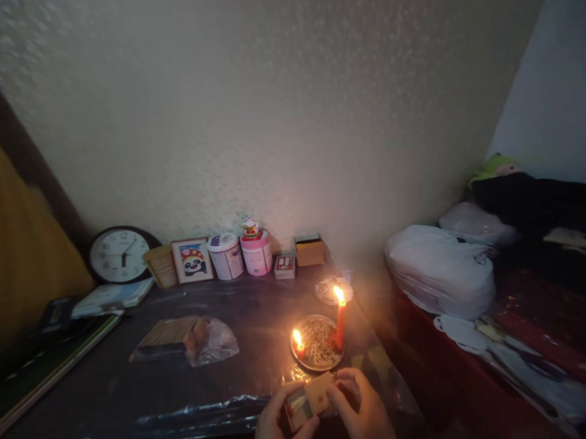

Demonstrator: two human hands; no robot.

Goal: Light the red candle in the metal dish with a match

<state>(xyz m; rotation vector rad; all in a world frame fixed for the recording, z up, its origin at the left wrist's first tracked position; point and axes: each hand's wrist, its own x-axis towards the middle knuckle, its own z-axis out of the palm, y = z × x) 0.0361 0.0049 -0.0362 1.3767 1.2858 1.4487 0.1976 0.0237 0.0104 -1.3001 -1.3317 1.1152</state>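
Observation:
Both my hands are at the bottom edge of the head view, holding a small matchbox [309, 398] between them. My left hand [276, 425] grips its left end and my right hand [360, 409] its right end. Just beyond the box sits a round patterned metal plate [317, 344] on the dark table. A tall red candle [339, 323] burns upright at the plate's right rim. A short candle stub [298, 346] burns at its left rim.
Along the wall stand a wall clock [118, 254], a woven cup [161, 266], a framed panda picture [192, 259], two tubs [241, 253] and small boxes [309, 249]. A plastic bag with sticks [191, 338] lies mid-table. White bags [439, 269] sit on the right.

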